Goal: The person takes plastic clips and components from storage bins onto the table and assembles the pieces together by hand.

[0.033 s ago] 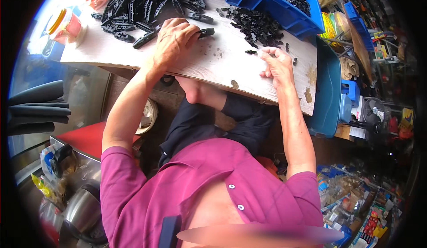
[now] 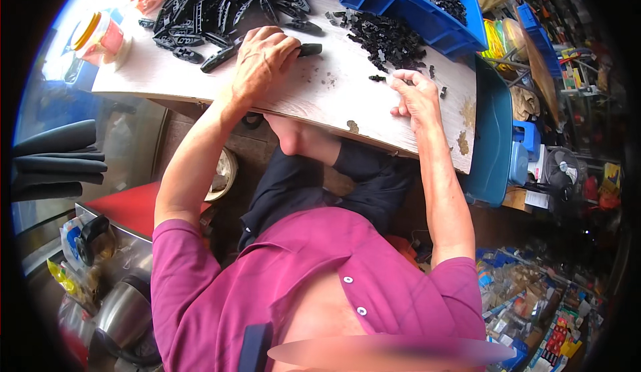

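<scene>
My left hand (image 2: 262, 58) is closed around a long black plastic part (image 2: 310, 50), whose rounded end sticks out to the right past my fingers. Just left of this hand, another elongated black part (image 2: 218, 58) rests on the table beside a heap of similar parts (image 2: 207, 13). My right hand (image 2: 416, 96) is pinched near the table's right side; a dark bit of a small black plastic piece (image 2: 408, 82) shows between thumb and forefinger, mostly hidden. One loose small black piece (image 2: 377, 78) lies left of those fingertips. Behind them spreads a pile of small black pieces (image 2: 384, 38).
A blue bin (image 2: 414, 13) holding more small black pieces stands behind the pile on the pale, worn table (image 2: 334, 108). A jar with a yellow lid (image 2: 93, 38) sits at the left. A teal bin (image 2: 491, 152) adjoins the table's right edge.
The long black part in my left hand has turned slightly, now showing a smoother face. Both hands are otherwise in the same places.
</scene>
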`<move>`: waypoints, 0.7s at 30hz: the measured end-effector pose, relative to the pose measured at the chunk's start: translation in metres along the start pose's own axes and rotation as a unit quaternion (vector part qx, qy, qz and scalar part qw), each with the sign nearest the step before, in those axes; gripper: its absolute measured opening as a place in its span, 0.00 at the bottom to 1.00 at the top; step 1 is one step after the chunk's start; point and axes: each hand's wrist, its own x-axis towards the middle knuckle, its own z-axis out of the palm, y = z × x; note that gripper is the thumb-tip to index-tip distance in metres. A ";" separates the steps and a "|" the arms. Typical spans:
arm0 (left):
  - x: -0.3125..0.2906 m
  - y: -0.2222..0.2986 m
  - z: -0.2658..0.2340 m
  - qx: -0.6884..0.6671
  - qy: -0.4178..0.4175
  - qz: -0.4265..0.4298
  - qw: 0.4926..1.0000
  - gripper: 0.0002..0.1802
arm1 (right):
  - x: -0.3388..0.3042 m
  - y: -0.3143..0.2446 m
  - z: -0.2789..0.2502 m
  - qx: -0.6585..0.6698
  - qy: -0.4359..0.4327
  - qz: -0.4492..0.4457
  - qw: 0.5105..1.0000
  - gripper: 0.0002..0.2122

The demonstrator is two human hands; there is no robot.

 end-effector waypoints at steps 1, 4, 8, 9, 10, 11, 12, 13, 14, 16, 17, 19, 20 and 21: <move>0.000 0.000 0.001 0.019 0.027 0.006 0.999 0.09 | 0.001 -0.001 0.001 0.001 -0.002 -0.002 1.000 0.10; -0.001 0.003 0.002 0.051 0.042 0.003 0.998 0.09 | 0.007 -0.001 0.005 -0.056 -0.017 0.009 0.998 0.10; -0.002 0.005 0.002 0.076 0.008 -0.009 0.997 0.09 | 0.014 0.003 0.005 -0.119 -0.023 0.012 0.993 0.09; -0.002 0.005 0.002 0.063 0.009 0.000 0.998 0.08 | 0.014 0.002 0.007 -0.134 -0.024 0.014 0.991 0.08; -0.002 0.005 0.001 0.051 0.010 0.009 0.999 0.07 | 0.013 0.001 0.009 -0.134 -0.026 0.015 0.991 0.08; -0.003 0.005 0.001 0.038 0.008 0.010 0.999 0.08 | 0.013 0.001 0.011 -0.160 -0.010 -0.005 0.987 0.07; -0.003 0.007 -0.001 0.039 0.006 0.009 0.999 0.08 | 0.011 0.000 0.013 -0.185 0.007 -0.025 0.982 0.07; -0.004 0.010 -0.002 0.039 0.005 0.017 0.999 0.08 | 0.011 -0.001 0.014 -0.185 0.006 -0.024 0.982 0.07; -0.006 0.013 -0.004 0.040 0.004 0.026 0.999 0.08 | 0.011 -0.001 0.014 -0.196 0.011 -0.025 0.980 0.06; -0.009 0.023 -0.005 0.036 -0.007 0.020 0.999 0.09 | 0.013 0.001 0.014 -0.207 0.018 -0.025 0.978 0.06; -0.011 0.028 -0.004 0.028 0.003 0.015 0.999 0.09 | 0.014 0.004 0.012 -0.206 0.020 -0.031 0.978 0.06; -0.016 0.033 -0.007 0.024 -0.002 0.005 1.000 0.11 | 0.015 0.006 0.010 -0.204 0.019 -0.038 0.978 0.06; -0.017 0.036 -0.008 0.024 -0.002 0.005 1.000 0.11 | 0.014 0.006 0.008 -0.172 0.011 -0.033 0.984 0.06; -0.017 0.040 -0.009 0.007 0.010 -0.011 1.000 0.11 | 0.014 0.005 0.008 -0.140 0.002 -0.029 0.990 0.07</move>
